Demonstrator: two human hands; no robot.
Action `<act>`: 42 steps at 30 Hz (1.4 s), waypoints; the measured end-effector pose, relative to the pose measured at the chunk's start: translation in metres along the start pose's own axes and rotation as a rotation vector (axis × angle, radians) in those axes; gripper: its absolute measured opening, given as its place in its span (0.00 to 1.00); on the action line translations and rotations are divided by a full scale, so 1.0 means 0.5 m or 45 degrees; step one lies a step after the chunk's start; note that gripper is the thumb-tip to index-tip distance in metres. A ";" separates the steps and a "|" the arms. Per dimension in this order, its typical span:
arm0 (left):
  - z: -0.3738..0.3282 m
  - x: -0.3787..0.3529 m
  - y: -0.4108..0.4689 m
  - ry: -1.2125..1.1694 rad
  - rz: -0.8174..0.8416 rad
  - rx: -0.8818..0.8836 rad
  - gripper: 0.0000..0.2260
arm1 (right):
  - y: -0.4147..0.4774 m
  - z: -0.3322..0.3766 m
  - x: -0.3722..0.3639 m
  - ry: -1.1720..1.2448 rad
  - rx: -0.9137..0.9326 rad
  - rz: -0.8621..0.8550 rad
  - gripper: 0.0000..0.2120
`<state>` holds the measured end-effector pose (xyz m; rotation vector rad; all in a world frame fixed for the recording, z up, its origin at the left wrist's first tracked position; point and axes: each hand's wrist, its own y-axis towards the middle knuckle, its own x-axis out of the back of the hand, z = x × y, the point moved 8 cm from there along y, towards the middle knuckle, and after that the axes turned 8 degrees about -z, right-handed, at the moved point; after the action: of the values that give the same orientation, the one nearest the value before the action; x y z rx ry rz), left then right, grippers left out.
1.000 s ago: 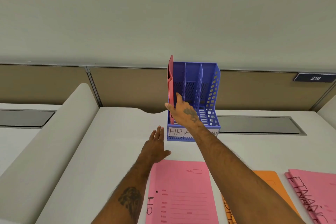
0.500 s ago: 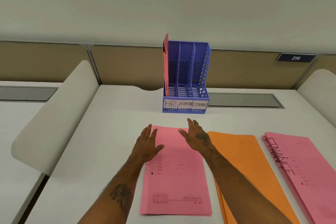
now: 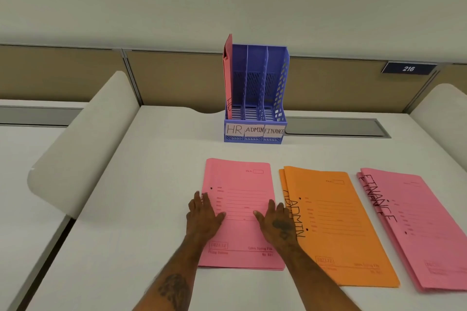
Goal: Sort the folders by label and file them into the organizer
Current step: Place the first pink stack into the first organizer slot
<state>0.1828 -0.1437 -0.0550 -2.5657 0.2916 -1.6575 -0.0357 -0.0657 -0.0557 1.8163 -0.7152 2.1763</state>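
counter (image 3: 156,149): white, fills lower frame; curved white divider at left edge.
left hand (image 3: 203,217): lower center, flat, fingers spread, palm down on left edge of pink folder; not gripping anything.
pink folder (image 3: 240,189): center frame, lies flat on counter, label mostly hidden under left hand.
right hand (image 3: 276,222): just right of left hand, flat & spread on right edge of same pink folder, wrist over the gap toward orange stack; nothing clamped.
organizer (image 3: 255,131): blue, upper center, upright at back of counter; 3 slots w/ front labels HR, ADMIN, FINANCE.
filed folder (image 3: 228,76): pink, upright in leftmost (HR) slot; other 2 slots look empty.
orange folders (image 3: 336,225): right of center, 2 stacked flat, marked ADMIN.
FINANCE folders (image 3: 419,222): pink stack, far right, flat, partly cut by frame edge.
sign (image 3: 408,68): "216", upper right on partition.
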 end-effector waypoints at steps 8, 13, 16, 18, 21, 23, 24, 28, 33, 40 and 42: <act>0.015 -0.004 -0.028 -0.088 -0.036 0.362 0.34 | -0.017 0.001 -0.002 0.066 0.109 -0.044 0.33; 0.020 -0.003 -0.025 -0.253 -0.012 0.496 0.34 | -0.015 -0.006 0.004 0.287 0.071 -0.018 0.30; 0.033 -0.011 -0.011 -0.413 -0.021 0.480 0.36 | -0.010 -0.013 -0.001 0.386 0.057 -0.007 0.29; 0.038 -0.009 -0.012 -0.482 -0.022 0.437 0.31 | -0.011 -0.016 -0.007 0.395 0.054 0.006 0.28; 0.021 0.025 -0.037 -0.516 -0.035 0.377 0.22 | -0.013 -0.015 -0.009 0.388 0.075 0.011 0.27; 0.017 0.034 -0.044 -0.578 -0.067 0.367 0.21 | -0.016 -0.013 -0.007 0.374 0.089 0.010 0.27; 0.012 0.039 -0.047 -0.617 -0.085 0.362 0.21 | -0.018 -0.013 -0.006 0.360 0.096 0.014 0.27; -0.011 0.058 -0.045 -0.719 -0.135 0.289 0.16 | -0.022 -0.012 -0.007 0.325 0.114 0.036 0.28; -0.064 0.117 -0.038 -0.845 -0.197 0.208 0.21 | -0.001 -0.001 0.033 0.415 0.126 0.097 0.33; -0.185 0.208 -0.016 -0.972 -0.316 -0.024 0.20 | 0.034 0.115 0.309 0.603 0.343 -0.247 0.30; -0.224 0.230 -0.015 -1.014 -0.336 -0.084 0.19 | 0.033 0.143 0.395 0.692 0.368 -0.328 0.30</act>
<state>0.1277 -0.1547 0.0955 -3.1453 -0.0549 -0.5468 -0.0239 -0.1426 0.1400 1.2263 -0.0498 2.5086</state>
